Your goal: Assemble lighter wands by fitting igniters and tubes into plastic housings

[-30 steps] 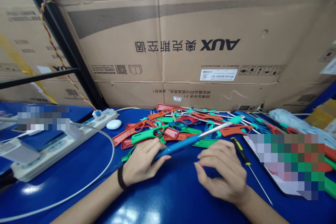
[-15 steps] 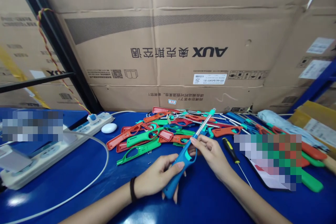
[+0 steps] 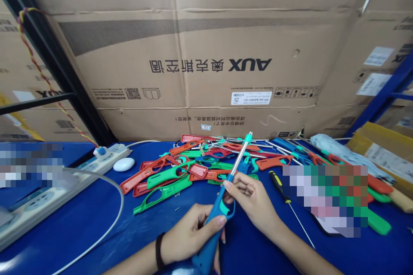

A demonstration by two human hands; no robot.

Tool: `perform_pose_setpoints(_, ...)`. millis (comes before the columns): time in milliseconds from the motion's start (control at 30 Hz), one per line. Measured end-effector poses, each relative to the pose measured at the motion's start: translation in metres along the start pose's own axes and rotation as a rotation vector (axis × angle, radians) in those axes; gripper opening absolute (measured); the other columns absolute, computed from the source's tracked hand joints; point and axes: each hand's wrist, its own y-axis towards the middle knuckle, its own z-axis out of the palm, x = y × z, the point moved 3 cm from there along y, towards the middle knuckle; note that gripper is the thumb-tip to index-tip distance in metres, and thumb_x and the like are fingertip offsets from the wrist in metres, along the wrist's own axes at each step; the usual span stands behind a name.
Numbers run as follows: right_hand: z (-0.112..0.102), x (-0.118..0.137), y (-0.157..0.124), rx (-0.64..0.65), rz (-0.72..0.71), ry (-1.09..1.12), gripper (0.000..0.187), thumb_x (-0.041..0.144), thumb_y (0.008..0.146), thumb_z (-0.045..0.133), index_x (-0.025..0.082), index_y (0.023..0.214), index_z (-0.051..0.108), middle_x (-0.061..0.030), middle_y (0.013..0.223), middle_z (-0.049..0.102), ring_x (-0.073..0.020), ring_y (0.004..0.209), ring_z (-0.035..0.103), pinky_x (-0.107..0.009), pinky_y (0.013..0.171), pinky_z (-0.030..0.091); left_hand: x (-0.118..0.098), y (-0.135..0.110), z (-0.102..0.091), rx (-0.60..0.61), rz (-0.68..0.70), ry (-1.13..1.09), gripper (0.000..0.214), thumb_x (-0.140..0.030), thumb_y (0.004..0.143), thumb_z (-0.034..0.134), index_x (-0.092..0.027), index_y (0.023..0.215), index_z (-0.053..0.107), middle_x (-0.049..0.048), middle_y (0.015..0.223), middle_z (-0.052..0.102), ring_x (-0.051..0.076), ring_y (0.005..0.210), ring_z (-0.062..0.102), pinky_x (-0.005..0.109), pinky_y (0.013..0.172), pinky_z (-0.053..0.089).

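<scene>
A long-necked lighter (image 3: pixel 206 247) is held up in front of me, with a blue body, green trigger, metal tube and green tip. My left hand (image 3: pixel 190 234) is closed around its blue handle, thumb lying on top just below the trigger. My right hand (image 3: pixel 250 200) pinches the lighter at the base of its metal tube, thumb and fingers on either side. Beyond both hands lies a heap of red, green and orange lighter casings (image 3: pixel 171 169) mixed with metal tubes.
A black-and-yellow screwdriver (image 3: pixel 280 187) lies right of my hands. On the left are a white power strip (image 3: pixel 41 200), a loose cable (image 3: pixel 119 210) and a white oval object (image 3: pixel 124 164). A large cardboard box (image 3: pixel 206 34) stands behind. More assembled lighters (image 3: pixel 379 219) lie at the right.
The view has shifted slightly to the right. Both hands and the lighter sit a little lower in the picture, with the same hold.
</scene>
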Motion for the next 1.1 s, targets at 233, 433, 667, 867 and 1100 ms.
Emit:
perform_pose_setpoints(233, 0.004, -0.005, -0.002, 0.087, 0.026, -0.158, 0.032, 0.048, 0.079, 0.064, 0.018, 0.072, 0.055, 0.0032, 0.065, 0.052, -0.011, 0.056, 0.051, -0.022, 0.051, 0.042, 0.0, 0.0, 0.001, 0.001, -0.007, 0.027, 0.053, -0.066, 0.079, 0.054, -0.012, 0.075, 0.053, 0.0009, 0.047, 0.059, 0.007, 0.03, 0.047, 0.014, 0.036, 0.037)
perform_pose_setpoints(433, 0.004, -0.01, -0.004, 0.059, -0.027, -0.236, 0.033, 0.048, 0.081, 0.061, 0.017, 0.069, 0.055, 0.0037, 0.061, 0.046, -0.0111, 0.055, 0.043, -0.024, 0.053, 0.039, -0.005, -0.001, -0.002, 0.127, -0.041, 0.017, 0.051, -0.061, 0.081, 0.055, -0.012, 0.069, 0.055, -0.0035, 0.038, 0.048, 0.007, 0.029, 0.043, 0.014, 0.035, 0.034)
perform_pose_setpoints(667, -0.017, 0.001, 0.006, -0.113, -0.147, -0.117, 0.032, 0.044, 0.08, 0.063, 0.019, 0.064, 0.051, 0.0042, 0.06, 0.045, -0.0114, 0.056, 0.043, -0.023, 0.054, 0.037, -0.01, 0.001, -0.009, -0.025, 0.078, 0.217, 0.045, -0.056, 0.09, 0.045, -0.015, 0.108, 0.054, 0.0009, 0.066, 0.061, 0.008, 0.043, 0.049, 0.017, 0.044, 0.042)
perform_pose_setpoints(867, -0.073, 0.019, 0.014, -0.747, -0.333, 0.19, 0.022, 0.04, 0.078, 0.061, 0.019, 0.086, 0.058, 0.0004, 0.08, 0.062, -0.0134, 0.069, 0.055, -0.025, 0.067, 0.043, -0.029, -0.009, -0.033, -0.328, 0.3, 1.096, 0.034, -0.033, 0.093, 0.048, -0.033, 0.127, 0.052, 0.0027, 0.099, 0.062, 0.019, 0.084, 0.06, 0.028, 0.075, 0.047)
perform_pose_setpoints(1100, -0.105, 0.049, 0.005, -0.945, -0.515, -0.094, 0.018, 0.036, 0.077, 0.059, 0.02, 0.07, 0.057, 0.0024, 0.067, 0.06, -0.0142, 0.067, 0.058, -0.027, 0.071, 0.045, -0.029, -0.009, -0.034, -0.258, 0.319, 1.249, 0.049, -0.04, 0.082, 0.064, -0.03, 0.129, 0.051, 0.0035, 0.1, 0.06, 0.023, 0.094, 0.056, 0.037, 0.087, 0.043)
